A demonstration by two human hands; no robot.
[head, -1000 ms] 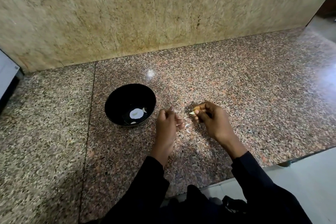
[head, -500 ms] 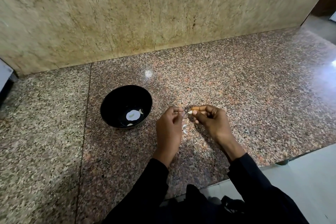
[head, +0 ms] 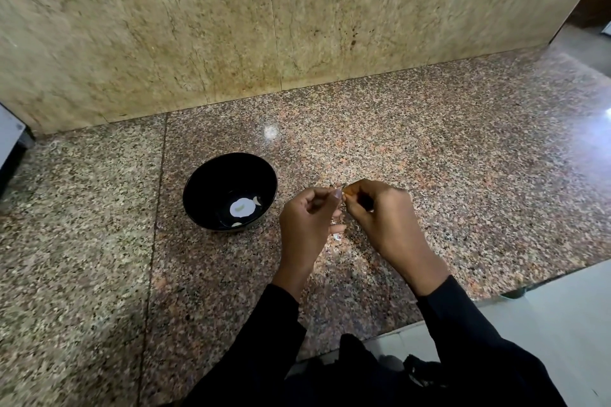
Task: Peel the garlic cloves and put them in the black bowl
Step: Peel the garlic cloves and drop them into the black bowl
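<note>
Garlic clove (head: pixel 344 196): pinched between your left hand (head: pixel 305 221) and right hand (head: pixel 380 215); may slip, missing black bowl (head: pixel 198 188) beside your left.

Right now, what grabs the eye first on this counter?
Two bare hands meet at the counter's centre: the left hand and right hand pinch a small garlic clove between their fingertips. Just left of them stands the glossy round black bowl, with pale pieces lying in its bottom.

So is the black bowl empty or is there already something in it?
Not empty. The black bowl stands upright on the counter with a few pale pieces at its bottom, likely garlic.
</note>
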